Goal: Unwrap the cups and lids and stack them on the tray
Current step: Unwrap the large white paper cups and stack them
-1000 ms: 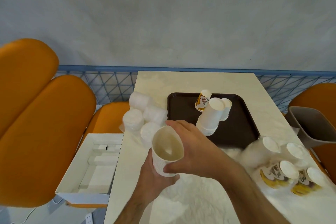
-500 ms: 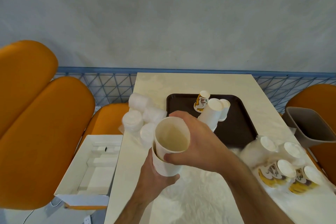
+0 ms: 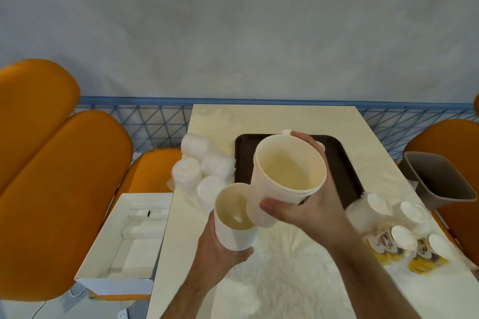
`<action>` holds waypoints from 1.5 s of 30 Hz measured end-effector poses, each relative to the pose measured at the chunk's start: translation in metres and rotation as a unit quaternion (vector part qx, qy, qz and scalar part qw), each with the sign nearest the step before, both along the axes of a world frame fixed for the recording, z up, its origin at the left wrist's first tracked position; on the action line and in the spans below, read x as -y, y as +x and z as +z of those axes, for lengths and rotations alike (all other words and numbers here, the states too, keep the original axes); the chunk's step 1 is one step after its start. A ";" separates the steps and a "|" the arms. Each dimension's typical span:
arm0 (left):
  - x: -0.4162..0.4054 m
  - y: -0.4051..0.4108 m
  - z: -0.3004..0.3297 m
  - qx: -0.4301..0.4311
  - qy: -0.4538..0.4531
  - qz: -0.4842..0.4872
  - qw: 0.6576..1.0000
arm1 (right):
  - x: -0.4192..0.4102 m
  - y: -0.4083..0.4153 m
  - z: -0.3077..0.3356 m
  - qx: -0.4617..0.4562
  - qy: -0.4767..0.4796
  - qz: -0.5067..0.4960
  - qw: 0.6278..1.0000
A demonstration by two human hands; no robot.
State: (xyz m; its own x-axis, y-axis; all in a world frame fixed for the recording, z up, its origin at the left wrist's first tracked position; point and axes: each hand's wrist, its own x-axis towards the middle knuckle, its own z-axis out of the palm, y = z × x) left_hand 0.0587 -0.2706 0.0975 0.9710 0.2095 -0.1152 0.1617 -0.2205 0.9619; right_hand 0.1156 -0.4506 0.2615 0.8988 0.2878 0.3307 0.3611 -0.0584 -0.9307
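Centrally, the right hand (image 3: 308, 211) grips a white cup (image 3: 287, 176) raised over the brown tray (image 3: 344, 163); lower left of it, the left hand (image 3: 220, 254) grips a nested cup stack (image 3: 234, 223). Wrapped lids (image 3: 199, 168) lie left of the tray, wrapped cups (image 3: 396, 235) at lower right.

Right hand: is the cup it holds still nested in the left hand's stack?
No. The right hand holds its cup clear of the stack gripped by the left hand.

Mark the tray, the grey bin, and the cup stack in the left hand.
tray (image 3: 347, 163), head view, bare right side.
grey bin (image 3: 438, 179), head view, inner wall.
cup stack (image 3: 234, 237), head view, ribbed outer wall.
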 end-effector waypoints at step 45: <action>0.002 -0.001 -0.001 0.014 0.001 0.009 1.000 | 0.046 0.151 -0.041 0.045 -0.416 -0.324 0.849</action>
